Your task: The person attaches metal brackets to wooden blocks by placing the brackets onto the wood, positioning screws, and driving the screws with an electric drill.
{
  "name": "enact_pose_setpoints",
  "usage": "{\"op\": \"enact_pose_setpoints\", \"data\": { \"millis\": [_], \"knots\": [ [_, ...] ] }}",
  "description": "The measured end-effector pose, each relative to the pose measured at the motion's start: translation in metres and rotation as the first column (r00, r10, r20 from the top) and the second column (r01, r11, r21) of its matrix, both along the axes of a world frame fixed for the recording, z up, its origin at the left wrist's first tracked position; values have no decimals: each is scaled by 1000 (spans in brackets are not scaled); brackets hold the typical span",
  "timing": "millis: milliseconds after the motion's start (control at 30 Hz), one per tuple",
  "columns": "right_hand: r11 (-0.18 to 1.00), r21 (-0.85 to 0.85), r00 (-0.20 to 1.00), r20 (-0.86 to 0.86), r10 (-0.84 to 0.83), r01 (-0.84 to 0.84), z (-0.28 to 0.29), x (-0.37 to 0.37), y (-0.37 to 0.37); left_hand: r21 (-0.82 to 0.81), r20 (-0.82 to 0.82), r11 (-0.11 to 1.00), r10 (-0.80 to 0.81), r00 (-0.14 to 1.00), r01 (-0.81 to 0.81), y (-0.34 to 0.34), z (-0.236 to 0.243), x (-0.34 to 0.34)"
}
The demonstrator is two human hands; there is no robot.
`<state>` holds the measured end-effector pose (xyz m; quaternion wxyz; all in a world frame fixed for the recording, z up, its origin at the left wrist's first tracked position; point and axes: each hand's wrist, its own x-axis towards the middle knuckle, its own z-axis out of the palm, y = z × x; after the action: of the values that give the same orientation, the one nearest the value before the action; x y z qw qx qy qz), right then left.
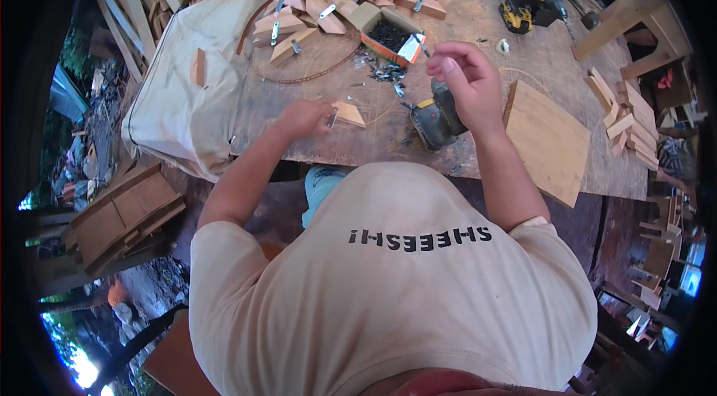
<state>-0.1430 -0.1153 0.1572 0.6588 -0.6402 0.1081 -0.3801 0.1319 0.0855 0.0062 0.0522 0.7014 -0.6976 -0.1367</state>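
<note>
Fingers (pixel 321 107) of the left hand (pixel 301 119) bunch together on the left end of 1 wooden block (pixel 349 114), flat on the worktable (pixel 478 19). The right hand (pixel 470 86), raised near a black-and-yellow power tool (pixel 429 125), curls its fingers, perhaps pinching something small; an open box (pixel 382 50) stands nearby.
</note>
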Motion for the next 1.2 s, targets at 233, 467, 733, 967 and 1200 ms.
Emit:
{"op": "enact_pose_setpoints", "data": {
  "millis": [233,467,733,967,1200],
  "knots": [
    [993,-59,930,361,-74,102,-36,-49,-21,-30,-91,999,24,996,-27,4,5,5],
    [998,49,997,-64,-47,50,-120,-83,-34,-198,-43,979,43,998,-51,3,-5,35],
    [968,-252,776,-608,-167,10,-76,-54,2,-25,9,995,95,995,-95,-20,-4,19],
    [885,-465,871,-436,-225,-5,-127,-40,-11,-99,-133,931,337,932,-351,-47,-8,-20],
    [889,-457,862,-452,-228,-5,-135,-42,-15,-128,-335,800,522,785,-586,-36,23,-21]
  ]
}}
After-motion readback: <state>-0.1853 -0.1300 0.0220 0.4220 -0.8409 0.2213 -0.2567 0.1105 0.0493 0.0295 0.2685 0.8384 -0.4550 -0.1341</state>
